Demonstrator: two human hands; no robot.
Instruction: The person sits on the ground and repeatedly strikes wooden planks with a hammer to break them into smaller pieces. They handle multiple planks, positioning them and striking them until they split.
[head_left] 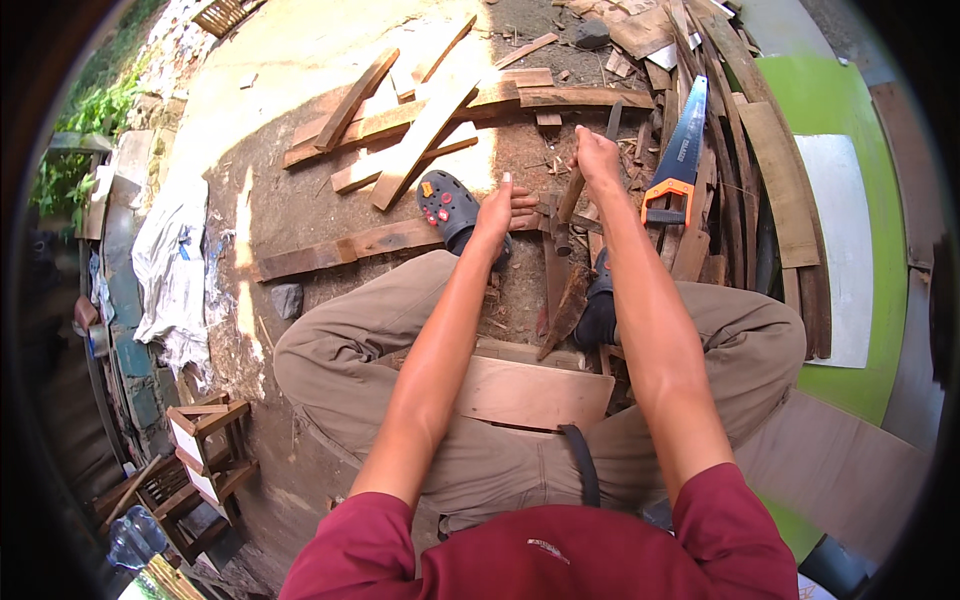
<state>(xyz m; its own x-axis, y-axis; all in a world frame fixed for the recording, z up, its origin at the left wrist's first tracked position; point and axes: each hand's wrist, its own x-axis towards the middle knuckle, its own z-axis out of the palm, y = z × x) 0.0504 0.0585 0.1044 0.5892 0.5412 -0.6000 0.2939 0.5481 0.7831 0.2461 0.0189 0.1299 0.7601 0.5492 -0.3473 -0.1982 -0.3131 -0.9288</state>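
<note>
My right hand [597, 157] is closed around a wooden-handled tool [571, 196]. A dark, flat, blade-like end shows beyond the fist, and the brown handle points back toward me; its exact kind is unclear. To the left, my left hand [500, 210] has its fingers stretched out and thumb raised, with nothing gripped. It hovers beside my dark clog [447, 205], near the tool's lower end. Below the hands, a narrow upright wood piece [556, 275] and a rough, dark wood piece [568, 312] stand between my feet. A flat wooden board [535, 391] lies closer, between my legs.
A handsaw [678, 150] with an orange-and-black handle rests on stacked planks [745, 190] at right. Loose boards [400, 120] lie ahead, partly sunlit. A grey stone [287, 300], white cloth [172, 270] and small wooden stool-like frame [210, 450] are at left.
</note>
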